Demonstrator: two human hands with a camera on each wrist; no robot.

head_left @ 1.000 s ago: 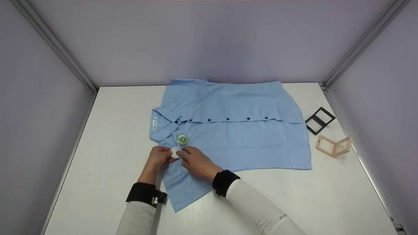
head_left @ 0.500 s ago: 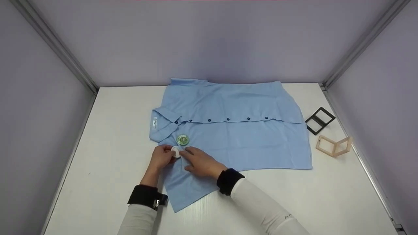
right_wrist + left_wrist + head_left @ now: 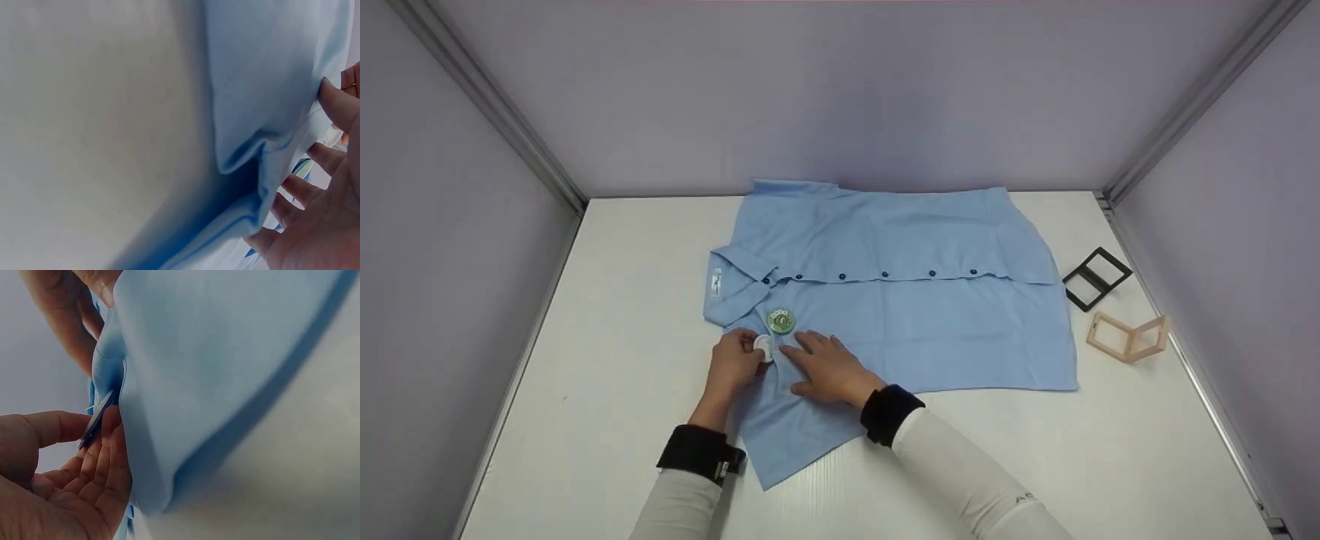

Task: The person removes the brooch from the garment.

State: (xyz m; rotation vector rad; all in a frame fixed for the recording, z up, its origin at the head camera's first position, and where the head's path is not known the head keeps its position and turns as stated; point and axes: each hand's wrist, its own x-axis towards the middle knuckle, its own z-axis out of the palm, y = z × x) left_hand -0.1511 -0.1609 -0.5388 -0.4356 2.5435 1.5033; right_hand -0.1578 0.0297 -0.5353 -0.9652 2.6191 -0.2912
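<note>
A light blue button-up shirt lies spread on the white table, its collar to the left. My left hand pinches a round pin badge at the shirt's lower shoulder area. In the left wrist view the badge is seen edge-on between thumb and fingers, a thin pin beside it against the cloth; whether the pin passes through the fabric cannot be told. My right hand rests on the shirt just right of the badge, fingers spread. Beyond both hands, a green round badge lies on the shirt below the collar.
A black hinged frame and a light wooden hinged frame are on the table at the right, beyond the shirt's hem. Grey-violet panels stand around the table's back and sides.
My right hand has drawn slightly away to the right from the white-backed badge, and its fingers have spread. The left hand keeps pinching the badge, shifted a little to the right.
</note>
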